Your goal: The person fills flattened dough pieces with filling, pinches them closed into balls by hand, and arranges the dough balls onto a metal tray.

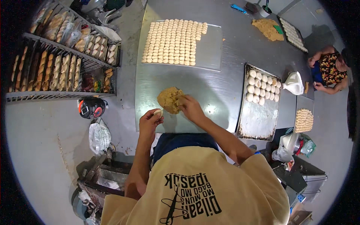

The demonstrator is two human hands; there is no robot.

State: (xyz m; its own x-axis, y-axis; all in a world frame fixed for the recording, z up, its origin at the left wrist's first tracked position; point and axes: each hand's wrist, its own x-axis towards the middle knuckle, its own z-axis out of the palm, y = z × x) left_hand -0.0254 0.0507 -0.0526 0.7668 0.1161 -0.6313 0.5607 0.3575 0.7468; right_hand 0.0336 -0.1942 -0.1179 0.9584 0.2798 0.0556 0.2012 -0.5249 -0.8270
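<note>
In my left hand (150,120), near the table's front edge, is a small pale dough piece (158,112), pinched between thumb and fingers. My right hand (190,108) has its fingers pressed into the right side of a brown, crumbly lump of filling (169,99) lying on the metal table (221,112). Whether a bit of filling is between those fingers is hidden. Beyond the lump, a flat tray (209,56) carries close rows of small pale dough pieces. To my right, a dark-rimmed baking tray (258,120) holds several round white dough balls at its far end.
A white bag (293,83) lies beside the baking tray. More brown filling (268,29) and another tray of dough balls (292,33) are at the far right. Another person (330,69) is at the right edge. Bread racks (67,93) stand left; a tray of small pieces (303,120) is at right.
</note>
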